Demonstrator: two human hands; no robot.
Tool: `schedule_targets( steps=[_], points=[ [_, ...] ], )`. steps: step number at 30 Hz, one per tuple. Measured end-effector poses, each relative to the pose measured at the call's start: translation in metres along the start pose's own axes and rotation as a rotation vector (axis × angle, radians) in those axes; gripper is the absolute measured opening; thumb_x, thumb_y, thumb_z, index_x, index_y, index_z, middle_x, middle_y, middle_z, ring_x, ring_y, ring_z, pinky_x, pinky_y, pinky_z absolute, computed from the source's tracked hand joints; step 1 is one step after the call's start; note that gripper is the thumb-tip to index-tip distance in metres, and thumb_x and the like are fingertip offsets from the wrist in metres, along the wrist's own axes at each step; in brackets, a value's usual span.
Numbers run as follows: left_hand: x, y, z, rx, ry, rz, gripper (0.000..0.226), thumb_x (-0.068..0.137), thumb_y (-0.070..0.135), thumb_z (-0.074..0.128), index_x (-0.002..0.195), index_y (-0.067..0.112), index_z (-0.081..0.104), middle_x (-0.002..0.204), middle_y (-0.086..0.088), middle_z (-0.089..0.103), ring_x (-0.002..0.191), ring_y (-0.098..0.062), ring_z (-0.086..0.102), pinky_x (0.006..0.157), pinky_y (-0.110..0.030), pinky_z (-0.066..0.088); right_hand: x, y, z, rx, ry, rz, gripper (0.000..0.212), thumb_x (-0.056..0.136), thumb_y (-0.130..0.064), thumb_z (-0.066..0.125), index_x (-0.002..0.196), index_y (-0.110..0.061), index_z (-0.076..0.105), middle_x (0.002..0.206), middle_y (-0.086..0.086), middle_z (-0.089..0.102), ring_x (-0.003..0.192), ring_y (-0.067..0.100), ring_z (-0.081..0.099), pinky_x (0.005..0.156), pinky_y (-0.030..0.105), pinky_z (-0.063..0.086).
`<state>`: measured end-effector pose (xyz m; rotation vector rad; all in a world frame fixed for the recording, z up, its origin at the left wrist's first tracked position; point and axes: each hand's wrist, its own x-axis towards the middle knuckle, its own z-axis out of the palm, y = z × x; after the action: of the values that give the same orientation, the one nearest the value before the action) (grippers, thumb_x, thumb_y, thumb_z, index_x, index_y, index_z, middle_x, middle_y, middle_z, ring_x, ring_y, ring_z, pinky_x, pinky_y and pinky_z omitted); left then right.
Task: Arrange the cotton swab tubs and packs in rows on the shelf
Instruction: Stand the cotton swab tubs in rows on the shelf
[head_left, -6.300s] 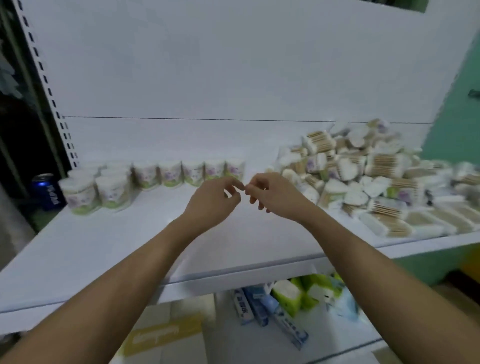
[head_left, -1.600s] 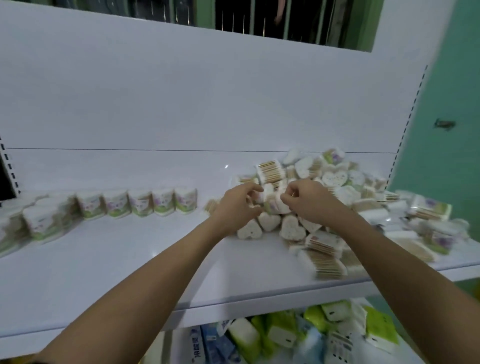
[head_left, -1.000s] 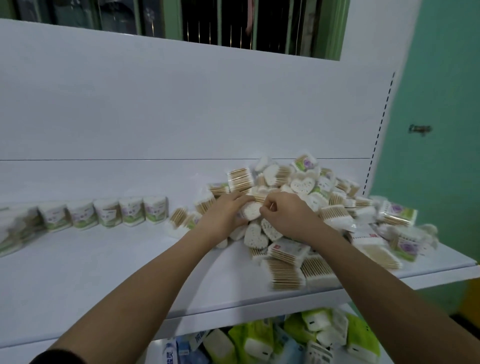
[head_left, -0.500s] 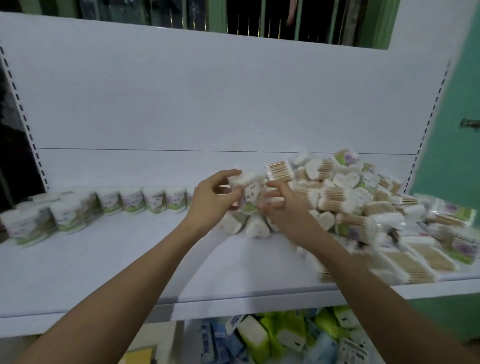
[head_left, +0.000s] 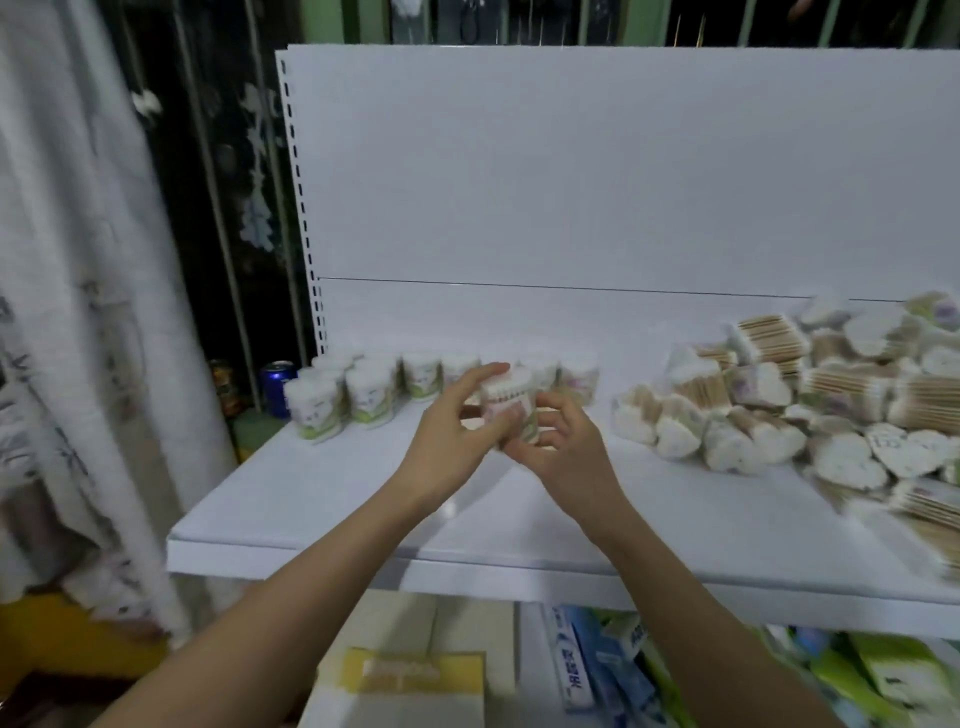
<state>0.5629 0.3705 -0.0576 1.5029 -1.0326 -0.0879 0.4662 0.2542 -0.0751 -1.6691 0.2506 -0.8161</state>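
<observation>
A cotton swab tub (head_left: 508, 410) is gripped between both hands (head_left: 511, 441); it should be set upright, touching the right end of the tub row (head_left: 415, 379) on the shelf (head_left: 332, 499).

Dim, cool indoor light, soft shadows, motion blur throughout, wide-angle bending at edges, right side smeared

The white shelf (head_left: 322, 499) carries a row of cotton swab tubs (head_left: 363, 389) left of and behind the left hand (head_left: 452, 441), and a heap of swab packs (head_left: 805, 415) right of the right hand (head_left: 566, 452).
</observation>
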Motion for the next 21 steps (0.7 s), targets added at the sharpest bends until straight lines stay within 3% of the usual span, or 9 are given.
schedule_targets(
  steps=[3,6,8,11,14,16,18,21],
  points=[
    [-0.017,-0.024,-0.044,0.11,0.067,0.01,0.044,0.086,0.028,0.072,0.123,0.046,0.056,0.123,0.018,0.06,0.099,0.002,0.061,0.075,-0.016,0.052,0.003,0.009,0.044,-0.056,-0.163,0.036,0.043,0.08,-0.013,0.081,0.115,-0.018,0.057,0.106,0.004,0.069,0.085,0.014,0.07,0.072,0.024,0.053],
    [-0.03,-0.047,-0.092,0.217,0.174,0.005,0.045,0.086,0.026,0.072,0.124,0.043,0.055,0.122,0.018,0.057,0.101,0.001,0.057,0.081,-0.016,0.05,0.018,0.014,0.073,-0.33,-0.372,0.042,0.039,0.086,-0.026,0.076,0.12,-0.019,0.057,0.114,0.001,0.064,0.099,0.017,0.065,0.081,0.021,0.051],
    [-0.039,-0.06,-0.118,0.245,0.25,-0.031,0.046,0.086,0.024,0.073,0.124,0.041,0.054,0.12,0.02,0.053,0.102,0.0,0.055,0.079,-0.013,0.048,0.03,0.024,0.084,-0.545,-0.362,0.046,0.038,0.091,-0.033,0.068,0.124,-0.018,0.056,0.121,-0.001,0.059,0.11,0.016,0.056,0.089,0.023,0.044],
    [-0.042,-0.077,-0.148,0.251,0.344,-0.096,0.054,0.083,0.02,0.075,0.129,0.035,0.051,0.124,0.014,0.052,0.107,-0.008,0.055,0.087,-0.025,0.051,0.04,0.044,0.096,-0.819,-0.261,0.035,0.034,0.097,-0.032,0.057,0.126,-0.016,0.055,0.127,0.001,0.056,0.119,0.019,0.05,0.099,0.031,0.04],
    [-0.034,-0.09,-0.161,0.259,0.36,-0.124,0.068,0.079,0.016,0.076,0.136,0.033,0.043,0.134,0.01,0.051,0.116,-0.011,0.054,0.097,-0.038,0.05,0.041,0.051,0.104,-1.025,-0.252,-0.029,0.026,0.099,-0.03,0.046,0.12,-0.017,0.057,0.119,0.001,0.056,0.111,0.021,0.05,0.095,0.037,0.041],
    [-0.03,-0.096,-0.162,0.246,0.342,-0.134,0.076,0.079,0.016,0.076,0.142,0.032,0.036,0.138,0.012,0.048,0.123,-0.01,0.05,0.102,-0.042,0.047,0.04,0.05,0.105,-1.013,-0.255,-0.017,0.023,0.1,-0.027,0.045,0.114,-0.016,0.06,0.114,0.001,0.057,0.106,0.021,0.052,0.094,0.038,0.042],
    [-0.028,-0.098,-0.163,0.227,0.343,-0.148,0.076,0.08,0.018,0.074,0.143,0.034,0.035,0.139,0.013,0.046,0.123,-0.007,0.049,0.103,-0.04,0.046,0.039,0.051,0.104,-0.986,-0.238,-0.024,0.021,0.1,-0.025,0.046,0.111,-0.015,0.061,0.111,0.001,0.059,0.103,0.021,0.054,0.093,0.039,0.044],
    [-0.023,-0.1,-0.166,0.27,0.326,-0.17,0.072,0.084,0.014,0.07,0.143,0.033,0.034,0.13,0.009,0.04,0.104,-0.001,0.051,0.09,-0.021,0.042,0.039,0.052,0.105,-0.998,-0.233,-0.042,0.019,0.1,-0.024,0.046,0.109,-0.016,0.061,0.108,-0.001,0.059,0.1,0.019,0.052,0.093,0.038,0.044]
  ],
)
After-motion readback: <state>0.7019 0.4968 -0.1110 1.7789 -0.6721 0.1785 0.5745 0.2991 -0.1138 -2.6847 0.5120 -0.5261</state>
